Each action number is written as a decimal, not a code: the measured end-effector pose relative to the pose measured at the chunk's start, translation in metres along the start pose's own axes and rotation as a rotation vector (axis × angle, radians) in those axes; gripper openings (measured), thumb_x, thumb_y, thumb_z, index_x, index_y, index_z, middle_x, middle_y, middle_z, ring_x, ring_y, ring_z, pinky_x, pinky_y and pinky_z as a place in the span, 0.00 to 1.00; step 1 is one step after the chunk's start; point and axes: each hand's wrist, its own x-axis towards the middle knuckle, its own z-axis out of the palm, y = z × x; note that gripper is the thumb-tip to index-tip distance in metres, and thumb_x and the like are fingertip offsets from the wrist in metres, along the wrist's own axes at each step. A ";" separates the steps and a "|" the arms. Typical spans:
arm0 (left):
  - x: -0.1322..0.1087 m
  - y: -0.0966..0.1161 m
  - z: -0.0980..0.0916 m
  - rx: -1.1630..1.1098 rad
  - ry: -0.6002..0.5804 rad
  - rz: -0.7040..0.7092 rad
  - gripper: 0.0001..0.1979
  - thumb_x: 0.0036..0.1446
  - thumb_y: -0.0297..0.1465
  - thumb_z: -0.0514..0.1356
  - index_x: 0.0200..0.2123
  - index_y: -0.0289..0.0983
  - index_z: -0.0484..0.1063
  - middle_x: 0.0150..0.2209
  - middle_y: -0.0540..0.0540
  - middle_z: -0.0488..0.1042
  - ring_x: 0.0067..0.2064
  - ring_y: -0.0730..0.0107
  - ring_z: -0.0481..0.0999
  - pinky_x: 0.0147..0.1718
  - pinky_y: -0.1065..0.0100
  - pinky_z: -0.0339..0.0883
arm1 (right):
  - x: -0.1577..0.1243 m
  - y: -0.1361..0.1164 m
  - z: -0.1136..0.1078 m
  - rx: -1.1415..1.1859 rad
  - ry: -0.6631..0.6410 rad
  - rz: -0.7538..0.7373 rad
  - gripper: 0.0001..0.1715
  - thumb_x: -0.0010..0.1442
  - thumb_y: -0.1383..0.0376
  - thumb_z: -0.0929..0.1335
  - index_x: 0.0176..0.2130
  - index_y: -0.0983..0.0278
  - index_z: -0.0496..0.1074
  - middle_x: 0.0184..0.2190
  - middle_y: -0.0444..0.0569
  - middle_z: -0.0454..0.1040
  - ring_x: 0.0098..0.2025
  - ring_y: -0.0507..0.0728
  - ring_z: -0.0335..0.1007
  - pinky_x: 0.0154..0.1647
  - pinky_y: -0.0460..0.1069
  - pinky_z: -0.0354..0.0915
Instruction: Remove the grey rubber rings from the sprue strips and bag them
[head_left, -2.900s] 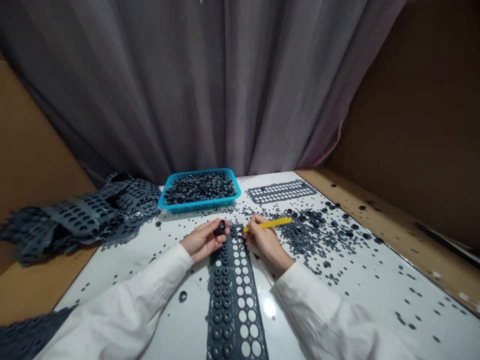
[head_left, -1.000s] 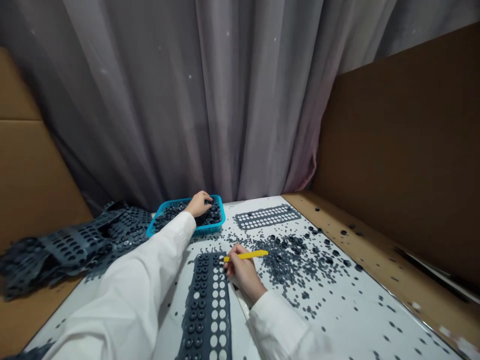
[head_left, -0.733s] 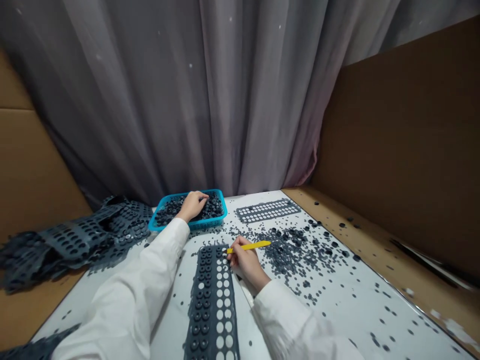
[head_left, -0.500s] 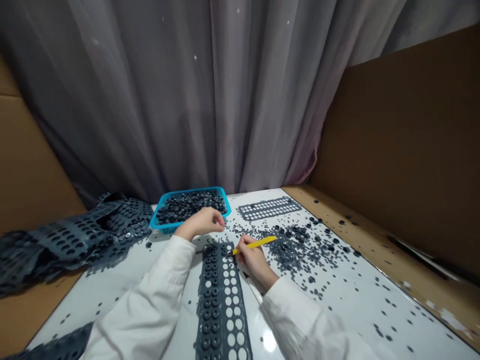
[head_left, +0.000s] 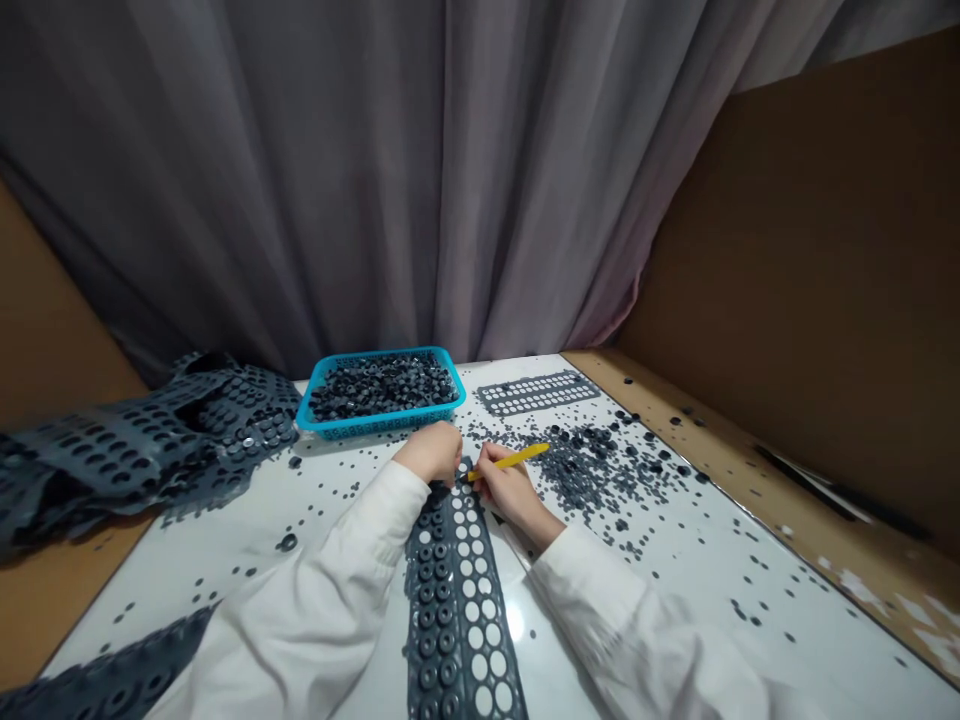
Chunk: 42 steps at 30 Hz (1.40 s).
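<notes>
A long dark rubber sheet (head_left: 459,600) with rows of round rings and see-through holes lies lengthwise before me. Over its far end is my left hand (head_left: 437,452), fingers curled and closed at the sheet; anything pinched there is hidden. Close beside it, my right hand (head_left: 511,487) grips a slim yellow pen-shaped tool (head_left: 525,456). The tool's dark tip points left and meets the sheet's far end near my left fingertips. Rings fill most of the left-hand columns, while the right-hand columns mostly show white table through the holes.
Behind my left hand stands a blue basket (head_left: 319,428) full of small dark rubber rings. A second perforated sheet (head_left: 536,393) lies at the back. Loose dark discs (head_left: 592,470) are scattered on the right. Piled sheets (head_left: 150,440) lie left; cardboard walls (head_left: 825,250) and a curtain enclose the table.
My left hand has come down and right, from beside the basket to the sheet's far end. My right hand still holds the yellow tool at the sheet. The view has shifted slightly.
</notes>
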 end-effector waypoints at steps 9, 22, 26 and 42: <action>-0.003 0.010 0.007 0.122 0.082 0.056 0.09 0.39 0.19 0.62 0.28 0.31 0.75 0.33 0.34 0.75 0.38 0.52 0.76 0.38 0.62 0.68 | -0.002 -0.004 0.005 -0.065 0.017 -0.076 0.12 0.45 0.71 0.61 0.15 0.62 0.55 0.11 0.38 0.59 0.16 0.48 0.54 0.16 0.43 0.49; 0.002 -0.004 0.016 0.117 0.117 0.236 0.07 0.42 0.21 0.57 0.24 0.33 0.76 0.27 0.38 0.76 0.35 0.57 0.76 0.37 0.64 0.66 | 0.001 -0.002 0.004 -0.035 0.045 -0.031 0.13 0.46 0.70 0.60 0.15 0.61 0.53 0.09 0.37 0.58 0.12 0.48 0.53 0.13 0.43 0.48; 0.001 -0.018 0.002 0.033 0.111 0.275 0.08 0.46 0.25 0.57 0.27 0.35 0.76 0.26 0.46 0.77 0.30 0.67 0.75 0.30 0.72 0.64 | 0.003 0.000 0.004 -0.038 0.045 -0.028 0.14 0.47 0.69 0.60 0.15 0.61 0.54 0.09 0.38 0.59 0.12 0.48 0.54 0.12 0.43 0.49; 0.007 -0.016 0.017 0.010 0.097 0.220 0.12 0.40 0.24 0.62 0.32 0.39 0.78 0.25 0.49 0.76 0.27 0.70 0.73 0.26 0.74 0.61 | -0.002 -0.002 0.000 -0.031 0.046 0.006 0.09 0.47 0.69 0.60 0.18 0.61 0.56 0.11 0.37 0.61 0.13 0.48 0.55 0.13 0.42 0.50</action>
